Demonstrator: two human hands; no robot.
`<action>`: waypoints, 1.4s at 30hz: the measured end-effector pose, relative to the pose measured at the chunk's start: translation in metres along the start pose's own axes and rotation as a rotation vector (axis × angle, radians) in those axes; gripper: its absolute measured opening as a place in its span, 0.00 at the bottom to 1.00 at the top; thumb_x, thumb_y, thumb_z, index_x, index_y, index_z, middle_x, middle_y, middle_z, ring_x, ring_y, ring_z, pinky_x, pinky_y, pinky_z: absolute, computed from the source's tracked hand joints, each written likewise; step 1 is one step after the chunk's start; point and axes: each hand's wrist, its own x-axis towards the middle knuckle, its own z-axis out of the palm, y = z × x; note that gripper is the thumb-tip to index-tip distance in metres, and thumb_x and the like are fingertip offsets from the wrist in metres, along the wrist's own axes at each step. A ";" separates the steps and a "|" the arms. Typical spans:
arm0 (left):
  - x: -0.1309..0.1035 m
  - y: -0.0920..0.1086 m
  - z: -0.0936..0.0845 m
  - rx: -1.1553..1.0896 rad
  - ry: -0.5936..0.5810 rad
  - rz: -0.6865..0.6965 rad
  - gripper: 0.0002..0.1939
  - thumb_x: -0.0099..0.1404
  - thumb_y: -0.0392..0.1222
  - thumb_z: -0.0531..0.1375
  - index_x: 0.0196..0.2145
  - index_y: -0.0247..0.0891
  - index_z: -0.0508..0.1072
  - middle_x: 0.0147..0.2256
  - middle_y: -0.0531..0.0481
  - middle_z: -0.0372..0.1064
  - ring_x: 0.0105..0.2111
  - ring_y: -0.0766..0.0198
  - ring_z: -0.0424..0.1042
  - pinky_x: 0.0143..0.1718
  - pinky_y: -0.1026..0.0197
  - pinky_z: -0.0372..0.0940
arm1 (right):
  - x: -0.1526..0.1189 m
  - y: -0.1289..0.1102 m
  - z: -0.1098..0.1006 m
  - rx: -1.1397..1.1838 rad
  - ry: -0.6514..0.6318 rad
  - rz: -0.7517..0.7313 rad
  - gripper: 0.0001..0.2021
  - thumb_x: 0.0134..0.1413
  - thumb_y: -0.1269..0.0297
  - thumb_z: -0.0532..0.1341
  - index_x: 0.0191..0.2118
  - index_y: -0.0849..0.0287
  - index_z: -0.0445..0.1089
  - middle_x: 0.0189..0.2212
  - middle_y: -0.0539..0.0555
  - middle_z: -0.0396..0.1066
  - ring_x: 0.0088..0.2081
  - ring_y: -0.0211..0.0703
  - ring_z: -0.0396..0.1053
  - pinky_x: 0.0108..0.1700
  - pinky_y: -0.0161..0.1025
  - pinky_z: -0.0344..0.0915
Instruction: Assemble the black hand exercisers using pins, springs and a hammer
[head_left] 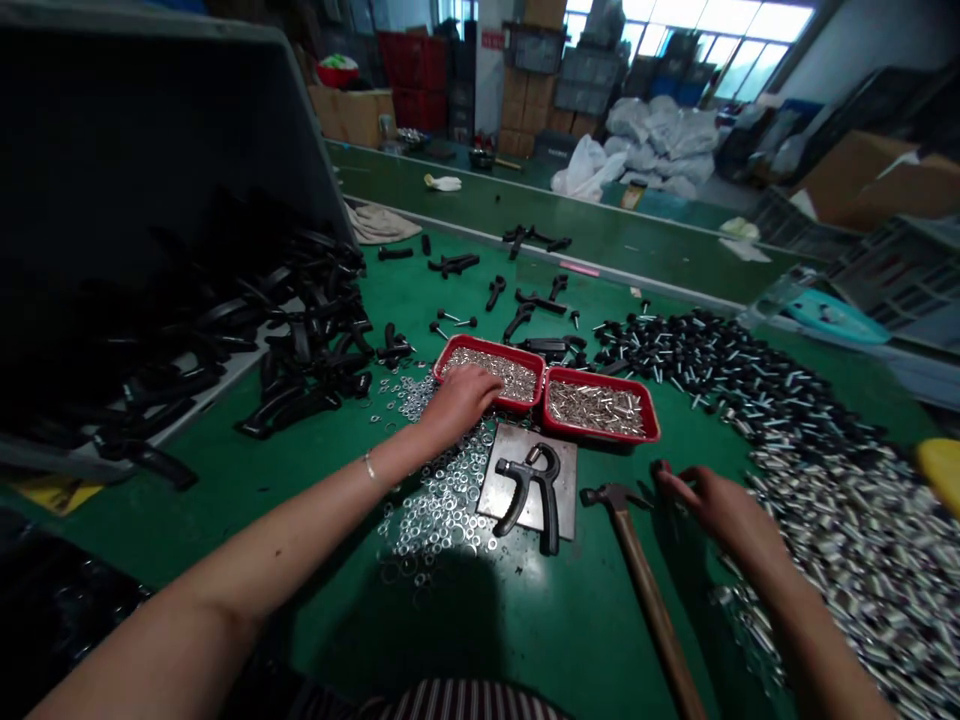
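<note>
My left hand [466,393] reaches over the left red tray [541,385]. Its fingers are bent together at the small metal parts [510,372] inside, and whatever they pinch is hidden. On the right, my right hand [716,505] pinches a black-headed screw [660,469] between thumb and fingers, just beyond the hammer's claw. Between my hands, a black hand gripper [551,500] with a spring at its top lies on a square metal plate [495,490]. The hammer [637,560], wooden-handled, rests right of the plate.
A second red tray [652,425] holds small metal pins. Loose washers [442,510] spread left of the plate. Black-headed screws [720,350] and metal sleeves [862,540] pile up at right. Black handles [300,340] spill from a large tipped bin [307,120] at left.
</note>
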 end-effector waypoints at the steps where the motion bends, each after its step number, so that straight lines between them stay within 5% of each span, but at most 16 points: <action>1: 0.017 -0.011 -0.006 0.117 -0.010 -0.049 0.13 0.70 0.38 0.54 0.46 0.38 0.76 0.46 0.41 0.72 0.50 0.52 0.67 0.54 0.50 0.59 | 0.002 -0.005 -0.005 -0.041 0.077 -0.056 0.21 0.55 0.42 0.58 0.35 0.57 0.74 0.29 0.59 0.75 0.31 0.54 0.72 0.31 0.43 0.62; 3: 0.044 -0.029 -0.014 0.256 -0.067 -0.123 0.10 0.65 0.33 0.57 0.41 0.34 0.78 0.43 0.37 0.74 0.49 0.49 0.70 0.52 0.50 0.61 | 0.007 -0.032 -0.010 0.022 0.202 -0.224 0.18 0.60 0.48 0.56 0.41 0.57 0.74 0.37 0.59 0.75 0.36 0.52 0.72 0.36 0.43 0.64; 6: 0.060 -0.040 -0.013 0.287 -0.112 -0.129 0.07 0.61 0.31 0.59 0.32 0.32 0.78 0.38 0.35 0.75 0.44 0.48 0.74 0.47 0.52 0.64 | 0.019 -0.103 -0.002 0.164 0.138 -0.502 0.13 0.64 0.57 0.54 0.37 0.57 0.74 0.37 0.57 0.75 0.37 0.46 0.71 0.40 0.40 0.65; 10: 0.051 -0.040 -0.006 0.289 -0.062 -0.115 0.10 0.66 0.34 0.54 0.38 0.31 0.76 0.43 0.33 0.74 0.46 0.47 0.73 0.48 0.51 0.64 | 0.055 -0.198 0.021 -0.155 0.115 -0.756 0.12 0.65 0.65 0.54 0.38 0.61 0.75 0.37 0.59 0.75 0.42 0.48 0.68 0.45 0.41 0.60; 14: 0.043 -0.046 0.000 0.250 -0.034 -0.143 0.10 0.69 0.38 0.54 0.43 0.31 0.72 0.40 0.36 0.75 0.41 0.50 0.74 0.43 0.54 0.65 | 0.092 -0.245 0.039 -0.234 0.068 -0.779 0.09 0.59 0.66 0.61 0.35 0.64 0.77 0.35 0.64 0.76 0.43 0.53 0.65 0.45 0.45 0.55; 18: 0.042 -0.059 0.009 0.143 -0.034 -0.078 0.07 0.68 0.40 0.57 0.42 0.36 0.71 0.40 0.42 0.75 0.41 0.54 0.73 0.42 0.58 0.65 | 0.105 -0.247 0.050 -0.256 0.060 -0.760 0.09 0.58 0.65 0.61 0.36 0.65 0.76 0.39 0.66 0.76 0.46 0.57 0.63 0.44 0.46 0.53; 21: 0.042 -0.064 0.017 -0.028 0.070 -0.029 0.06 0.69 0.40 0.56 0.38 0.36 0.72 0.40 0.42 0.74 0.41 0.55 0.72 0.43 0.57 0.64 | 0.104 -0.240 0.058 -0.241 0.090 -0.732 0.10 0.62 0.65 0.57 0.40 0.65 0.74 0.42 0.66 0.75 0.46 0.57 0.62 0.45 0.47 0.51; 25: 0.045 -0.065 0.020 -0.312 0.249 -0.147 0.07 0.67 0.41 0.57 0.35 0.36 0.73 0.34 0.46 0.75 0.35 0.59 0.72 0.40 0.59 0.65 | 0.104 -0.238 0.067 -0.197 0.134 -0.686 0.12 0.65 0.69 0.51 0.45 0.68 0.69 0.40 0.67 0.75 0.45 0.57 0.62 0.46 0.48 0.50; 31: 0.043 -0.060 0.008 -0.705 0.275 -0.241 0.07 0.61 0.41 0.62 0.35 0.35 0.75 0.31 0.50 0.75 0.31 0.63 0.73 0.35 0.62 0.65 | 0.104 -0.244 0.067 -0.037 0.181 -0.621 0.09 0.63 0.71 0.51 0.42 0.65 0.68 0.41 0.67 0.74 0.44 0.57 0.63 0.45 0.47 0.53; 36: 0.006 -0.018 0.006 -0.910 0.251 -0.234 0.10 0.62 0.44 0.63 0.38 0.36 0.73 0.32 0.51 0.74 0.31 0.64 0.72 0.37 0.61 0.67 | 0.092 -0.229 0.051 0.159 0.186 -0.626 0.07 0.63 0.70 0.52 0.43 0.60 0.65 0.42 0.58 0.74 0.42 0.47 0.67 0.43 0.41 0.59; 42: -0.051 0.051 0.032 -0.452 0.002 0.086 0.08 0.69 0.43 0.58 0.34 0.38 0.73 0.36 0.49 0.72 0.39 0.59 0.70 0.45 0.54 0.62 | 0.011 -0.160 0.049 0.765 -0.016 -0.496 0.07 0.61 0.59 0.59 0.35 0.56 0.67 0.32 0.50 0.73 0.34 0.42 0.69 0.37 0.38 0.63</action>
